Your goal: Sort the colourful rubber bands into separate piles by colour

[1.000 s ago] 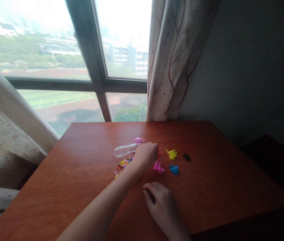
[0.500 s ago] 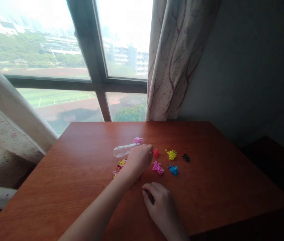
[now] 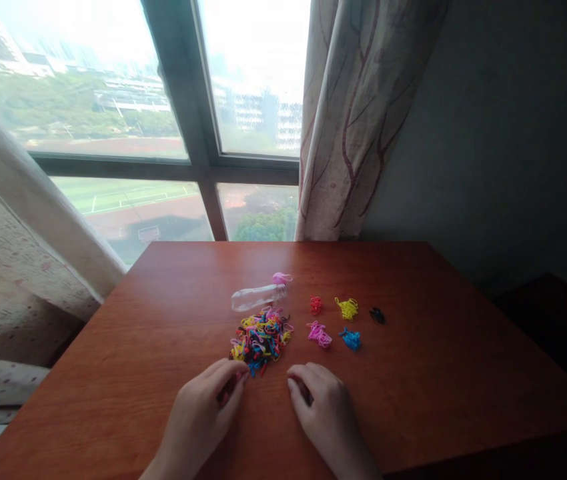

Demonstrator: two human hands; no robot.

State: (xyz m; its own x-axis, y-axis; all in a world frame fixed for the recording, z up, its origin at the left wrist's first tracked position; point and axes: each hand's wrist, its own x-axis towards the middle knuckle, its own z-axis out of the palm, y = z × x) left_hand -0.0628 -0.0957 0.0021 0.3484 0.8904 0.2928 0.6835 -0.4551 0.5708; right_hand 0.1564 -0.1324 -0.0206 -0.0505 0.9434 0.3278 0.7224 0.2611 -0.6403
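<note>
A mixed pile of small coloured bands [image 3: 262,337] lies on the brown table [image 3: 138,320]. My left hand [image 3: 212,400] is at the pile's near left edge, fingers curled, with something small and reddish at the fingertips that I cannot make out. Right of it, my right hand [image 3: 321,400] rests on the table with thumb and fingers pinched together; anything inside is hidden. Separate little heaps lie to the right of the pile: red [image 3: 316,305], yellow [image 3: 346,308], pink [image 3: 319,335], blue [image 3: 350,339] and black [image 3: 377,315].
Behind the pile a clear plastic bottle [image 3: 258,297] lies on its side, beside a pink item [image 3: 282,278]. Past the table's far edge are a window [image 3: 258,169] and a patterned curtain [image 3: 348,133]. Another curtain [image 3: 23,220] hangs at the left.
My left hand has moved back from near the red heap to the near side of the mixed pile, uncovering it. My right hand has kept its place. The view has shifted slightly.
</note>
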